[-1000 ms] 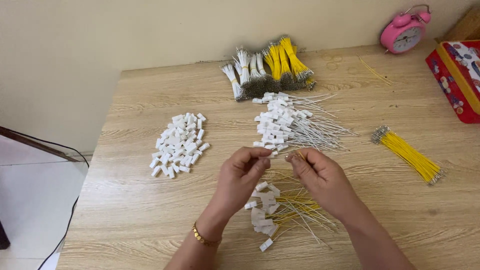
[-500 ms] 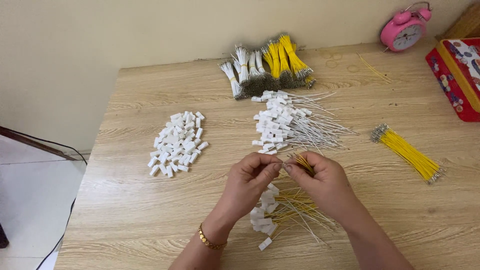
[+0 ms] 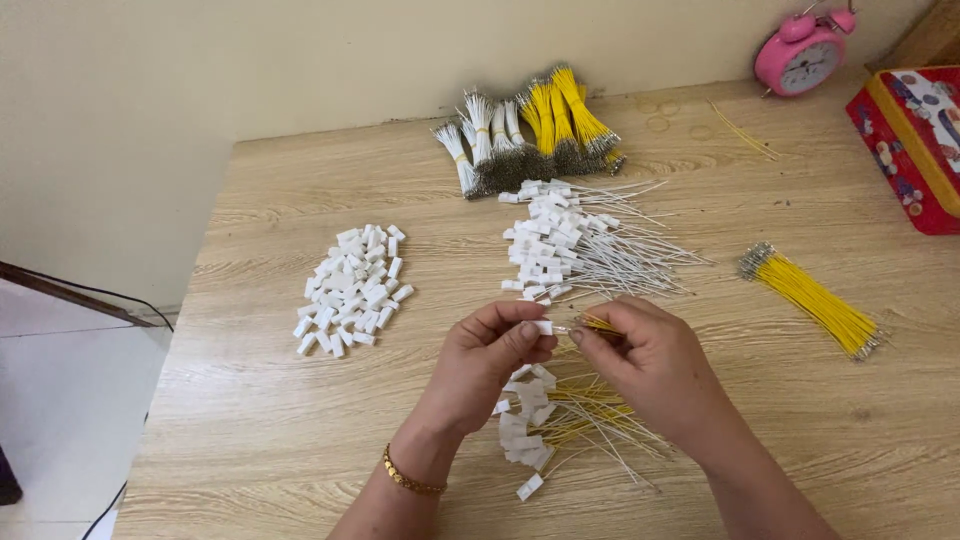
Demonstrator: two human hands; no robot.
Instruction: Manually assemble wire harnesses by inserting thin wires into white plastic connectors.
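My left hand (image 3: 492, 358) pinches a small white plastic connector (image 3: 543, 327) between thumb and fingers. My right hand (image 3: 650, 362) holds a thin yellow wire (image 3: 600, 323) with its tip against the connector. Both hands hover just above a small pile of connectors with yellow and white wires fitted (image 3: 545, 420) on the wooden table (image 3: 250, 420). A pile of loose white connectors (image 3: 350, 288) lies to the left. A pile of connectors with white wires (image 3: 570, 245) lies just beyond my hands.
Bundles of white and yellow wires (image 3: 530, 130) rest against the back wall. A loose bundle of yellow wires (image 3: 812, 300) lies to the right. A pink alarm clock (image 3: 800, 55) and a red patterned box (image 3: 912, 140) stand at the far right corner.
My hands have drawn together over the small pile, and the wire tip now meets the connector in my left hand. The view has shifted slightly.
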